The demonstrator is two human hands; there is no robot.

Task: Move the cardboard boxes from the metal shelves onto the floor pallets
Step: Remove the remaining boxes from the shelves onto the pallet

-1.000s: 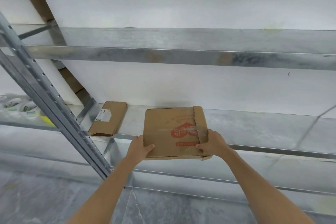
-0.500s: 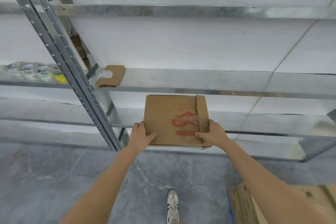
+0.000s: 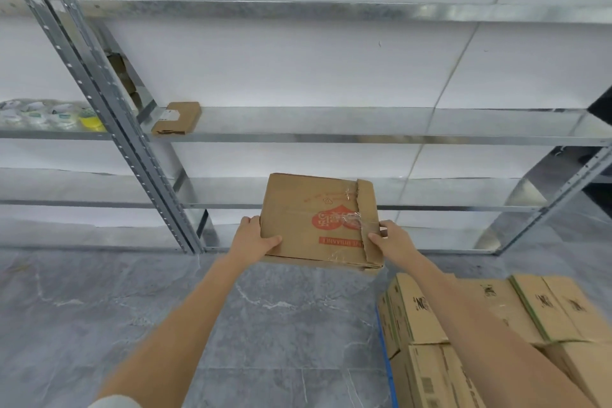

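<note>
Stack point(image 3: 496, 325): at 4 o'clock, nearest; printed boxes packed tight on a blue-edged pallet point(image 3: 385, 351), top faces level, likely the drop spot.
Floor point(image 3: 99, 308): grey marbled tiles, bare from 6 to 9 o'clock.
Left hand point(image 3: 256, 237): grip pinching the box's left edge, thumb on top, fingers hidden below.
Right hand point(image 3: 392, 240): grip pinching the right edge beside the torn flap, thumb on top.
Box point(image 3: 319, 219): at 12 o'clock just past the hands, held in the air clear of the shelves, flat and slightly tilted; red print upside down, clear tape crumpled over a ragged flap.
Step in hand: carry toward 4 o'clock and set down on the stack.
How to do it well: keep both sides pinched evenly and the box level; support from below, not by the torn flap, which looks ready to rip; lower flat onto a top face, square to the edges, before letting go.
Small box point(image 3: 177, 117): at 10 o'clock, far, left on the middle shelf point(image 3: 364, 137); probably next.
Tape rolls point(image 3: 49, 114): far at 9 o'clock, not part of the job.
</note>
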